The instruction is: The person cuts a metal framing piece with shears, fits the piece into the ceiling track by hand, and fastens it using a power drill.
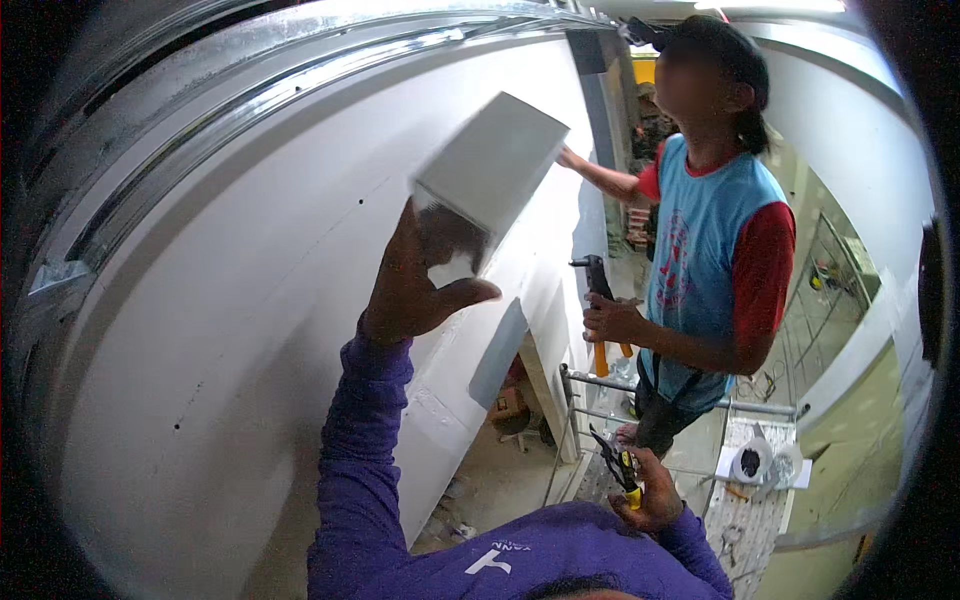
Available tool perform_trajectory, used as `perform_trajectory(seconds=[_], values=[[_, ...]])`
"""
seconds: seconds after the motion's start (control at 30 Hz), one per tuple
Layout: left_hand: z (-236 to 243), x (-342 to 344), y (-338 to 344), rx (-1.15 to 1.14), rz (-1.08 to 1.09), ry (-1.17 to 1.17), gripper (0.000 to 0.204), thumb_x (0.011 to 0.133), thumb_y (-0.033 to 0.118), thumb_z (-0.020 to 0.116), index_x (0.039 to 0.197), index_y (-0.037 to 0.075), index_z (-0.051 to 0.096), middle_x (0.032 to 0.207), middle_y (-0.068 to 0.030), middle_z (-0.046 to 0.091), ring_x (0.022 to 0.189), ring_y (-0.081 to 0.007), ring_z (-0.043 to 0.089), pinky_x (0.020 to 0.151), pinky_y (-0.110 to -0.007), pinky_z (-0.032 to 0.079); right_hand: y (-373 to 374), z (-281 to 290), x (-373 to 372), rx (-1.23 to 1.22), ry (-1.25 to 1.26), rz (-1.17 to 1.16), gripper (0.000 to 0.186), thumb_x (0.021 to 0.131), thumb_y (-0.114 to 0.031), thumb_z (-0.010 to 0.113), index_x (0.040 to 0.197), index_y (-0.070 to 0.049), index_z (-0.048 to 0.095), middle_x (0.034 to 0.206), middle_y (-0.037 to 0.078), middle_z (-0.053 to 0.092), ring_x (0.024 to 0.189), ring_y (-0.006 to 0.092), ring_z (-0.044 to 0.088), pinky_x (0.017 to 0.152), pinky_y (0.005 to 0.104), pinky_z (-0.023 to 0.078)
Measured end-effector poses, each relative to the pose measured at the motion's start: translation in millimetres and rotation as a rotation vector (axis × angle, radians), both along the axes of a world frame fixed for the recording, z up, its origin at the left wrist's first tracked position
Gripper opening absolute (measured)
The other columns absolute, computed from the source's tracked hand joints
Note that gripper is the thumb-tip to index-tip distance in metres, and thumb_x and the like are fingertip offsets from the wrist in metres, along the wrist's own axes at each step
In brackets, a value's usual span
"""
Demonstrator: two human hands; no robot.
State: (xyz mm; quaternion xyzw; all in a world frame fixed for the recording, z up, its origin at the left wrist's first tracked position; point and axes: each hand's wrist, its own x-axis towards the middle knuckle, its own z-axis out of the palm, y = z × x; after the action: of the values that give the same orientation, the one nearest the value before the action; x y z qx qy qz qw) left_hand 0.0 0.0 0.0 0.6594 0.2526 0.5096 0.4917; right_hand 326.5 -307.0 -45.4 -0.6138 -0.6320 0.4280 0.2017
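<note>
Head view: left grip [408, 285] is up at the near end of a pale box-like piece [495, 160]. Thumb stands away below it; the other fingers are lost behind that end, so can't tell if they're clamped or only propping. Right grip [655, 495] is low, by the torso, closed around yellow-and-black snips [622, 472], cutting end pointing up and away.

Step in hand, my read: piece being held up and steadied beside the white wall panel [250, 270], snips parked in the other hand. Next move calls for a firm left hold with the angle kept steady; if it's trimming, the right grip has to come up first. Risk: a one-handed hold could let it twist.

Piece itself: above and right of left grip, tilted, long axis running up to the right. Smooth grey-white broad face, crisp straight edges. End nearest left grip is shaded brownish; can't tell hollow from reflection. Contact with the panel also unclear.

Beyond the far end, right of left grip: co-worker [715, 240], one hand just beside the piece's edge, touch unclear, the other around an orange-handled tool [598, 310]. Metal channels [300, 75] run above left grip.
</note>
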Motion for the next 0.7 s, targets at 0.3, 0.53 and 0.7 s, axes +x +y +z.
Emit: perform_trajectory(seconds=[0.3,0.53,0.7], values=[[46.6,16.7,17.4,0.091,0.261,0.010,0.062,0.078,0.015,0.072,0.123,0.003,0.032,0.107,-0.0155,0.048,0.098,-0.0272,0.058,0.082,-0.040,0.054,20.0,20.7,6.9,-0.024,0.279,-0.160,0.063,0.069,-0.011,0.074,0.125,-0.002,0.047,0.112,0.015,0.057,0.107,0.0241,0.056,0.095,0.0349,0.042],[93.0,14.1,10.7,0.416,0.460,0.661,0.036,0.089,0.018,0.059,0.117,-0.002,0.048,0.097,-0.0169,0.055,0.082,-0.0230,0.062,0.071,-0.035,0.054,5.7,17.7,1.3,-0.091,0.204,-0.032,0.065,0.074,-0.017,0.077,0.129,-0.003,0.045,0.113,0.014,0.055,0.106,0.0235,0.056,0.093,0.0338,0.043],[107.6,5.8,27.4,0.587,0.631,1.120,0.028,0.092,0.020,0.060,0.105,-0.005,0.058,0.076,-0.0154,0.061,0.058,-0.0169,0.062,0.049,-0.028,0.053,9.9,5.8,-15.4,-0.228,0.323,0.029,0.064,0.079,-0.016,0.074,0.132,-0.003,0.041,0.117,0.012,0.053,0.108,0.0208,0.052,0.097,0.0342,0.040]])
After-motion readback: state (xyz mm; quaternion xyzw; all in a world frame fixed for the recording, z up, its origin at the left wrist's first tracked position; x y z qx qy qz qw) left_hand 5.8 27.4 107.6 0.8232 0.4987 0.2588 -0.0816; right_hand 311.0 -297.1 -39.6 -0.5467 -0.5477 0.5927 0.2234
